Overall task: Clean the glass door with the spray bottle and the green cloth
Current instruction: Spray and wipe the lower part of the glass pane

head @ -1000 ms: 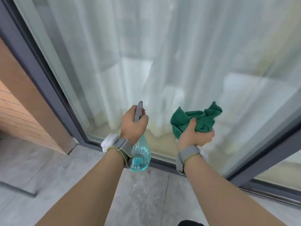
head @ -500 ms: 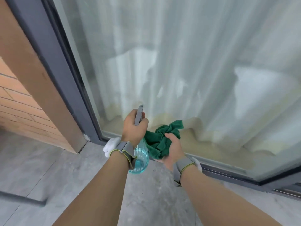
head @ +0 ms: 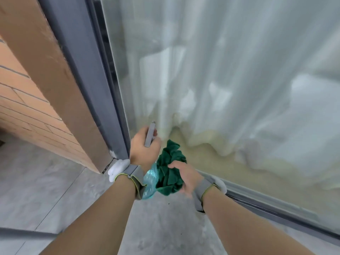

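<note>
My left hand (head: 144, 147) grips the grey head of the spray bottle (head: 149, 183); its clear blue body hangs below my wrist. My right hand (head: 185, 174) holds the crumpled green cloth (head: 170, 168), pressed against the bottle's side. Both hands are low, just in front of the bottom left corner of the glass door (head: 230, 70). White curtains hang behind the pane.
The door's dark grey frame (head: 82, 57) runs down the left, with a brick wall (head: 27, 100) beside it. The bottom rail (head: 276, 212) crosses to the right. Grey floor tiles (head: 46, 190) lie underfoot.
My right hand brought the cloth down and left until it met the bottle. The view has shifted toward the door's left frame.
</note>
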### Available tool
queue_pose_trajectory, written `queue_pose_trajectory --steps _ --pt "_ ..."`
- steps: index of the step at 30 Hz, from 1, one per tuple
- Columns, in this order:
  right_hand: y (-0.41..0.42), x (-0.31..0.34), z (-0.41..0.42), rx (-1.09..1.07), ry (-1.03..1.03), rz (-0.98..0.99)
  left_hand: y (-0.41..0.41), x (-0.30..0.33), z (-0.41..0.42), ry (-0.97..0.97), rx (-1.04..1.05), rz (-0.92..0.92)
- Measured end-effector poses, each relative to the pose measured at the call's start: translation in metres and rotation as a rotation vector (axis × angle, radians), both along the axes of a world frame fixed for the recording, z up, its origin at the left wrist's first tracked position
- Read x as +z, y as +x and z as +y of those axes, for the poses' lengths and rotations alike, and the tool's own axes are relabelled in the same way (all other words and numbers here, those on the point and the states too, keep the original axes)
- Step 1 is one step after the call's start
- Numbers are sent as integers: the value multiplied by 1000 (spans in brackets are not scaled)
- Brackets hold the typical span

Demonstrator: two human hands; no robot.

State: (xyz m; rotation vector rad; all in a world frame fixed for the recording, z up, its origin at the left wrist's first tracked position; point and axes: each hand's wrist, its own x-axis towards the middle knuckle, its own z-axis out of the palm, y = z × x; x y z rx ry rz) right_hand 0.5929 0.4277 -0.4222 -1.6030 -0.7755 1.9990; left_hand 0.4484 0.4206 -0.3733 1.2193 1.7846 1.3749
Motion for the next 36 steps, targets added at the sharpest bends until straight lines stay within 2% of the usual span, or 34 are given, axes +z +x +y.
queue_pose_trajectory --steps 6,10,12,15,22,27,32,36 --pt "-20 -2 4 176 13 -19 -45 -16 -8 43 -16 22" --pt "-11 1 3 167 -57 64 -62 -11 -13 -10 -48 14" --pt "-8 -11 3 95 -110 148 -62 -13 -15 -15 -77 18" --pt "-17 -40 1 -125 -202 319 -61 -21 -17 2 -147 55" --pt "-55 -71 -18 -635 -195 563 -54 -18 -4 58 -230 40" --pt "-60 -67 -24 -664 -40 679 -60 -14 -7 70 -260 57" --pt "-52 -63 -19 -380 -120 699 -79 -11 -8 38 -256 91" --pt "-58 -75 -23 -361 -78 723 -80 -15 -14 16 -241 108"
